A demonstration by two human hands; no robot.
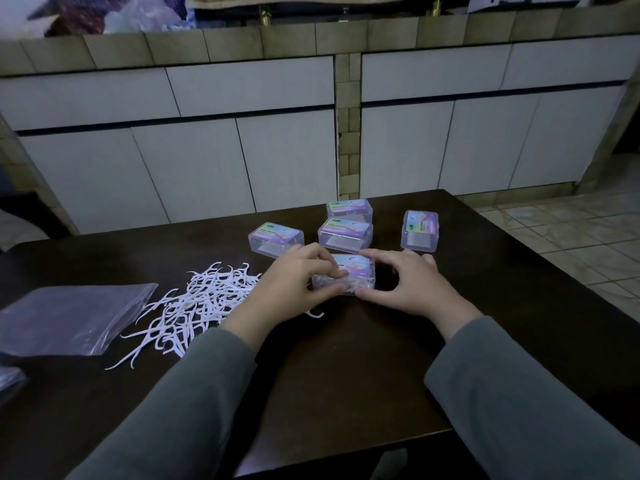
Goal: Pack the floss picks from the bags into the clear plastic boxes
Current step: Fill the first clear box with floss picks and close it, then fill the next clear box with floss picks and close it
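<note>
A clear plastic box (pixel 353 276) with a colourful label on its lid lies on the dark table, white floss picks showing through its front wall. My left hand (pixel 294 285) grips its left side, thumb and fingers around the near corner. My right hand (pixel 412 284) holds its right end between thumb and fingers. A loose pile of white floss picks (pixel 194 306) is spread on the table to the left of my left hand. An empty clear bag (pixel 69 317) lies flat further left.
Several closed labelled boxes stand behind: one at the left (pixel 276 239), two in the middle (pixel 345 234) (pixel 349 209), one at the right (pixel 419 230). The dark table (pixel 346 375) ends near its far edge at white cabinets. Another bag corner (pixel 10 379) shows at the far left.
</note>
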